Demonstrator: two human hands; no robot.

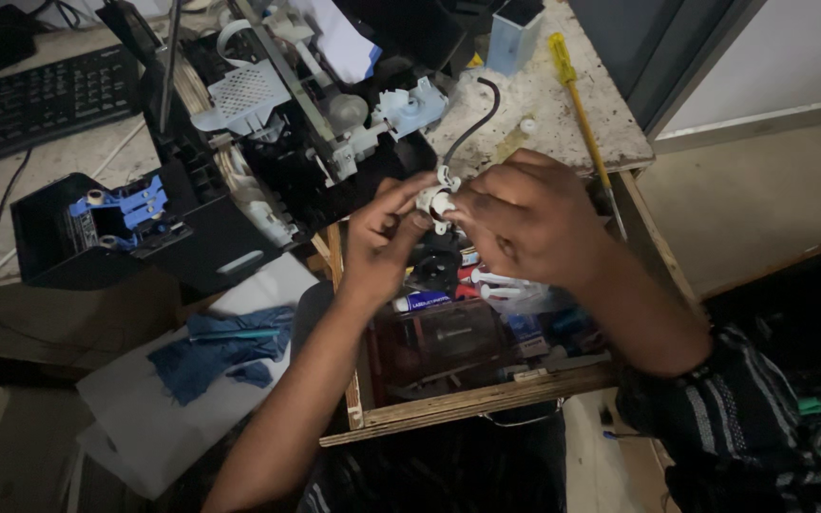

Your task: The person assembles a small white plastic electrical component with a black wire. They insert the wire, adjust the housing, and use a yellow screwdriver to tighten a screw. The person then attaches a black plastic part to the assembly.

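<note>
Both hands meet over an open wooden drawer [467,404]. The left hand [382,242] pinches a small white plastic part [436,199] with thumb and fingers. The right hand [525,214] grips the same part from the other side, fingers curled tight. A thin black tube [477,119] goes up from the part. Just past the left hand sits an opened black printer [239,142]. A yellow screwdriver [577,104] lies beyond the right hand.

One head-worn camera looks steeply down, close over the workbench [572,123] and open wooden drawer [467,404].
</note>
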